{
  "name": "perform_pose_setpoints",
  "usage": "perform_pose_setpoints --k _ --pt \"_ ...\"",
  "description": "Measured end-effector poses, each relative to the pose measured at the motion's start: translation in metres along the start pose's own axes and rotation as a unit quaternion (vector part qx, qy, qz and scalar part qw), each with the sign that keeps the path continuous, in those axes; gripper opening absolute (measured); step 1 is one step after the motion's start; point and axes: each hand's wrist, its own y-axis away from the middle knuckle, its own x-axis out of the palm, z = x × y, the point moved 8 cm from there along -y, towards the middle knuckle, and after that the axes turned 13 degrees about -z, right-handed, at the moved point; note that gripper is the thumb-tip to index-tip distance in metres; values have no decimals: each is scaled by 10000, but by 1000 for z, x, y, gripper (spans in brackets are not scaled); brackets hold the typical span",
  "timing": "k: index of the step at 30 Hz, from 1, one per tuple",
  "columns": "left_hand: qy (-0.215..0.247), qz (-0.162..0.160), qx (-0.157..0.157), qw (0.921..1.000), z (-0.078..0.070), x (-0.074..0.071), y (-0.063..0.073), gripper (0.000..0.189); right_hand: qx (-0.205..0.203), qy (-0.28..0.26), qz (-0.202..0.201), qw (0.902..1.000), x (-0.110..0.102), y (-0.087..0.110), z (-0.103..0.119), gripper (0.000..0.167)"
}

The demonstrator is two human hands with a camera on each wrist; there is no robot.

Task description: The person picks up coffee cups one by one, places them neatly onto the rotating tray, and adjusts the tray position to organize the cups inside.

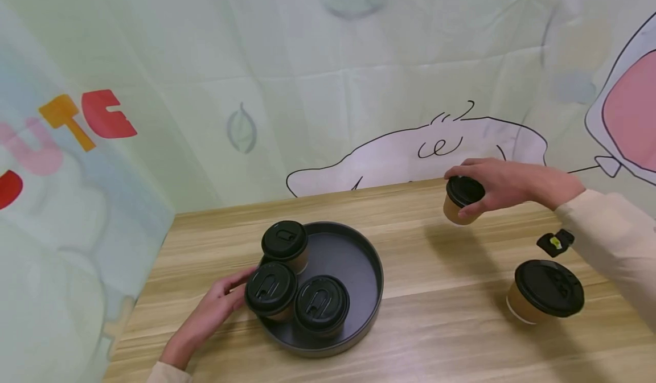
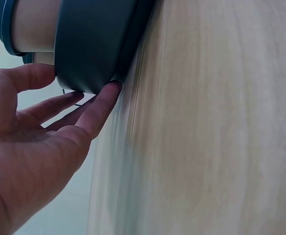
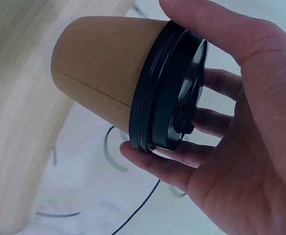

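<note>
The right hand (image 1: pixel 507 184) grips a cup (image 1: pixel 457 211) by its lid (image 1: pixel 465 190) above the tabletop (image 1: pixel 415 286). The left hand (image 1: pixel 217 309), grip open, touches a round tray (image 1: pixel 356 263) containing three lidded cups (image 1: pixel 321 303).

Head view looks forward and down; close left wrist view shares its tray (image 2: pixel 91 41), close right one its cup (image 3: pixel 101 71).

You hold a brown cup (image 1: pixel 458 205), black lid (image 1: pixel 464 189) on, above the table (image 1: pixel 435 314) near its far edge. You also touch a round, dark-gray tray (image 1: pixel 356 269) nearer the table's left edge, three similar lidded cups (image 1: pixel 322 306) standing inside it.
</note>
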Motion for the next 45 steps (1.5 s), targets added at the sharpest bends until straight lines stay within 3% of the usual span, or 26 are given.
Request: perform_pose_setpoints --k 9,20,29,35,45 --pt "87 12 60 9999 1 0 -3 57 -294 -19 334 9990 8 -13 55 82" --pt "196 83 36 9998 -1 -1 -7 56 -1410 255 337 9891 21 -23 116 76" --pt "172 38 67 9998 -1 -2 -12 55 -1981 65 548 9786 36 -25 157 76" --pt "96 80 113 9999 -2 -3 -14 57 -2167 -38 738 9734 47 -26 178 78" --pt "394 328 133 9986 -7 1 -16 55 -2266 22 942 9694 61 -30 205 79"
